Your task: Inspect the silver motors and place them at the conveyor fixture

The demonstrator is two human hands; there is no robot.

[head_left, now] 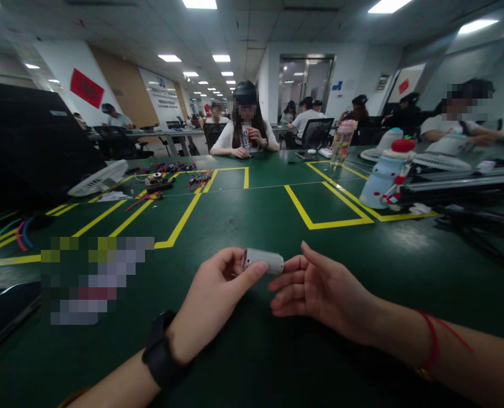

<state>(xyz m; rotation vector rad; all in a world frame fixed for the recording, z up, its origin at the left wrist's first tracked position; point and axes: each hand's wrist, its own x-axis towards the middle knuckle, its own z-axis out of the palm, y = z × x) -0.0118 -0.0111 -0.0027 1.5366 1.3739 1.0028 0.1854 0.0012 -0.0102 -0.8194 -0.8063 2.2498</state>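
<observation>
Holding a small grey cylinder (263, 261) over the green table (252, 215).
Left hand (215, 297) pinches its near end between thumb and fingers; right hand (320, 289), fingers loosely spread, touches the other end.

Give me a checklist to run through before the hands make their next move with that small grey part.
1. Left hand pinches the grey part: ok.
2. Right hand grips the part: not ok, fingers open, only touching its end.
3. Part lifted off the green table: cannot tell.
4. Bare table in front of the hands: ok.
5. White bottle stands apart from the hands: ok.
6. Part's red end undamaged: cannot tell.
</observation>
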